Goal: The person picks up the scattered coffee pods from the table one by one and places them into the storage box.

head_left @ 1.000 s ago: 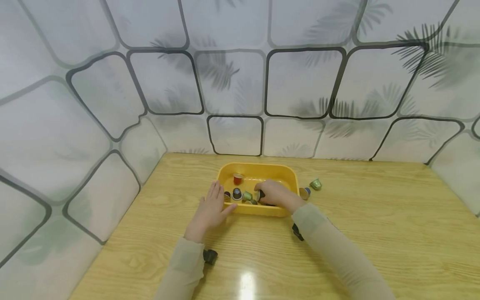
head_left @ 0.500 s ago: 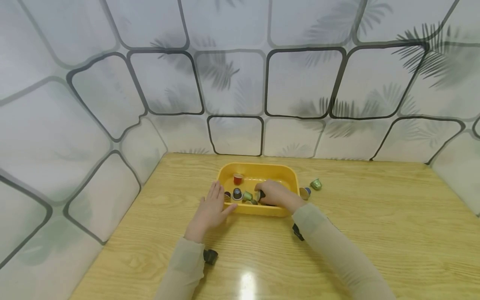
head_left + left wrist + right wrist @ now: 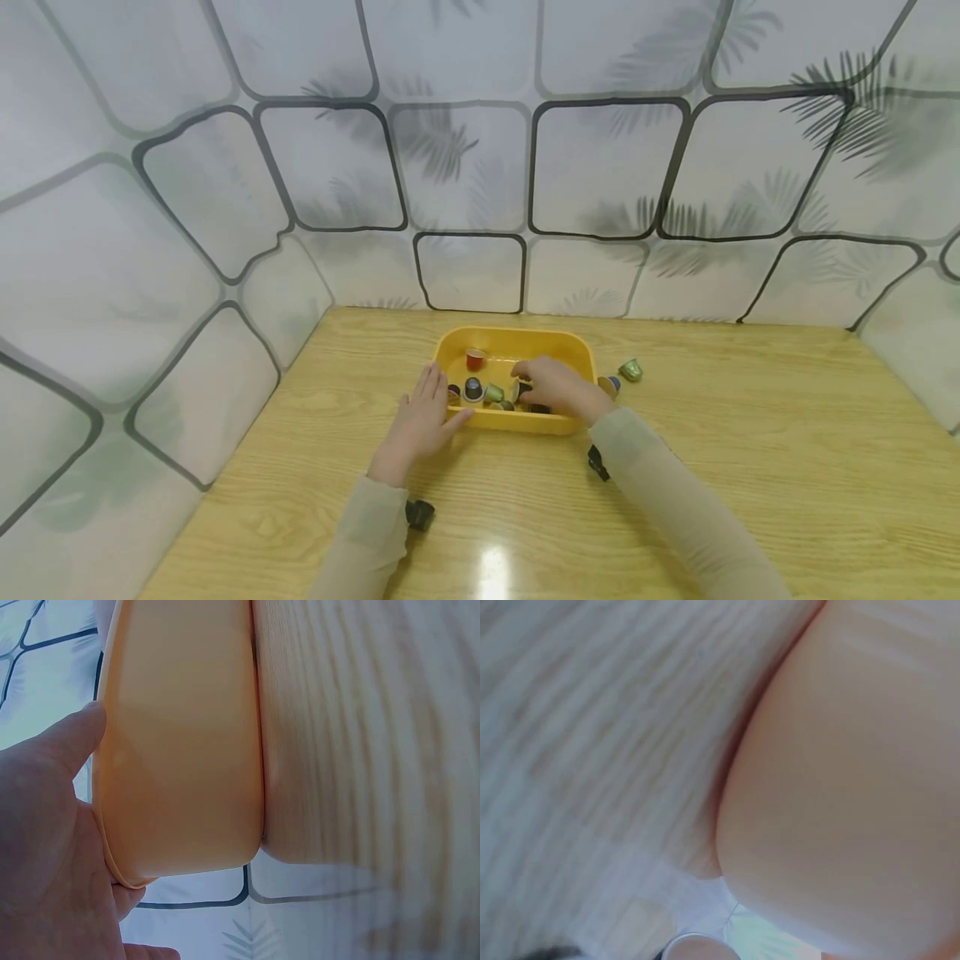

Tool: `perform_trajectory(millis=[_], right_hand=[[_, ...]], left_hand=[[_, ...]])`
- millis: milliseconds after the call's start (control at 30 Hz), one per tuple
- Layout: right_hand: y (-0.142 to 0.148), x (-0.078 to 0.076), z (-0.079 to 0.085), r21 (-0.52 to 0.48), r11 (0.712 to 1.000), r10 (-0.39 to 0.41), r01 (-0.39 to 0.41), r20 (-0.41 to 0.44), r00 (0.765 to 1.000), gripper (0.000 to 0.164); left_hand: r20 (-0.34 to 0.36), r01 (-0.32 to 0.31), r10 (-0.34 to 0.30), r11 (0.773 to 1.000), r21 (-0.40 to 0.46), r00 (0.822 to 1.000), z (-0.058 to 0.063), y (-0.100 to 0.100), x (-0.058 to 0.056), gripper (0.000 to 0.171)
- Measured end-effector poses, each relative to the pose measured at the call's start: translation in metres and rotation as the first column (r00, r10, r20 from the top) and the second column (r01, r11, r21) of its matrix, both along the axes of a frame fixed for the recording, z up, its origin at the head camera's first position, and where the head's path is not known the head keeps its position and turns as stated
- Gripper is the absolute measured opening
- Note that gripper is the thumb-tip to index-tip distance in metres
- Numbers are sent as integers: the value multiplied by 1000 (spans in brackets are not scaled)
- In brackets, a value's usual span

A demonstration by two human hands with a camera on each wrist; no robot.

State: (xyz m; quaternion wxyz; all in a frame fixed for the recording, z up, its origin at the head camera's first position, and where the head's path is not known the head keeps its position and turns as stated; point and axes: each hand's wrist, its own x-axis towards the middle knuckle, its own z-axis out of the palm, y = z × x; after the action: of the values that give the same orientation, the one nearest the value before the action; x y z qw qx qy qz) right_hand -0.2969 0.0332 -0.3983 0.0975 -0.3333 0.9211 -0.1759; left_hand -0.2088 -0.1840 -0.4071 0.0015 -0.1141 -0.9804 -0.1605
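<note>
A yellow plastic bin point(image 3: 517, 423) holds several coffee capsules. My left hand point(image 3: 423, 421) rests on the bin's left end, fingers straight and thumb along the front rim. In the left wrist view, its thumb and fingers touch the rim of the bin's wall point(image 3: 180, 750). My right hand point(image 3: 558, 387) reaches over the right half of the bin, fingers bent just above a dark capsule point(image 3: 524, 388). Another dark capsule point(image 3: 539, 408) lies below the palm. Left of these are green capsules point(image 3: 494, 393), a dark grey one point(image 3: 473, 388) and a red one point(image 3: 475, 359).
Right of the bin on the wooden table point(image 3: 750, 433) lie a green capsule point(image 3: 631, 370) and a gold-and-blue pair point(image 3: 610, 386). A patterned white wall point(image 3: 585, 275) stands behind the table, another at the left. The right wrist view shows mostly the bin's outer wall point(image 3: 840, 787).
My right hand's fingers have loosened and risen slightly from the dark capsule, which stays in the bin. More of the dark capsules shows under the hand. The left hand keeps its place.
</note>
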Motion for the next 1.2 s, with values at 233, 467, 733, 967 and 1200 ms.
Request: perform_trajectory(millis=[233, 467, 733, 967, 1200], right_hand=[[5, -1, 7, -30, 999, 14, -14, 2, 1000, 36], [9, 0, 19, -41, 998, 50, -51, -38, 998, 38], [14, 2, 26, -38, 997, 69, -73, -80, 994, 37], [29, 5, 30, -50, 996, 66, -72, -106, 992, 36], [50, 7, 32, -36, 998, 36, -42, -138, 990, 36]], left_hand=[[2, 1, -1, 1000, -5, 1000, 0, 0, 0, 78], [7, -5, 5, 1000, -2, 1000, 0, -1, 1, 78], [4, -4, 4, 1000, -4, 1000, 1, 1, 0, 78], [-4, -1, 1, 1000, 2, 1000, 1, 1, -1, 77], [1, 2, -2, 1000, -4, 1000, -2, -1, -2, 78]])
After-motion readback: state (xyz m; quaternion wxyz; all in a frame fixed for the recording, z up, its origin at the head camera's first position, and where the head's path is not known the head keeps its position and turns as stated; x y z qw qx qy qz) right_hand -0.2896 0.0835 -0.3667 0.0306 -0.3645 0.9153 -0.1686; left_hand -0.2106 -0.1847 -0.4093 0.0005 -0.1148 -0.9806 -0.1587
